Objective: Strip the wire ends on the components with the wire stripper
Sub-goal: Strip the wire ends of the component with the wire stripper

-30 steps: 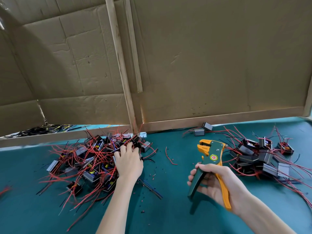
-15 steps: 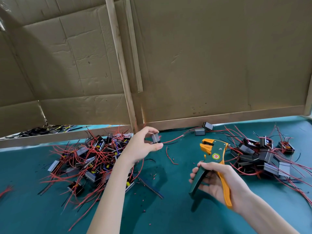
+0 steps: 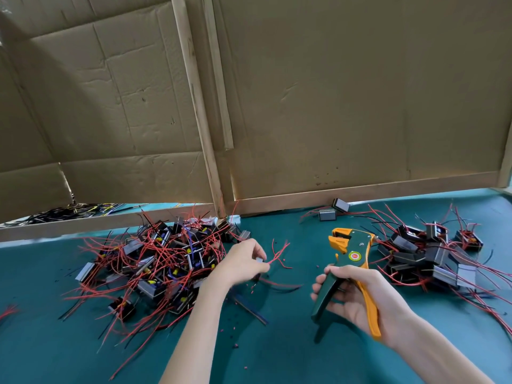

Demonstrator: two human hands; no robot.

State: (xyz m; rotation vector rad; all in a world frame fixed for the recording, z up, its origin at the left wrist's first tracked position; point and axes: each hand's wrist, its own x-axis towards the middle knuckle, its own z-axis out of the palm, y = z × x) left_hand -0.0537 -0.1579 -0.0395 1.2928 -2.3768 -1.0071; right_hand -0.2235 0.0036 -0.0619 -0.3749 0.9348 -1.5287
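nothing legible; only mark is a round red, green and yellow sticker (image 3: pixel 355 256) on the wire stripper (image 3: pixel 358 242) head, right of centre, characters on it too small and blurred to read

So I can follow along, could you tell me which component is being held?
The grey component pinched by the left hand, red wires pointing toward the wire stripper; the others lie on the table.

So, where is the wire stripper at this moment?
The wire stripper is right of centre in the head view, gripped by the right hand above the green table, left of the right-hand component pile.
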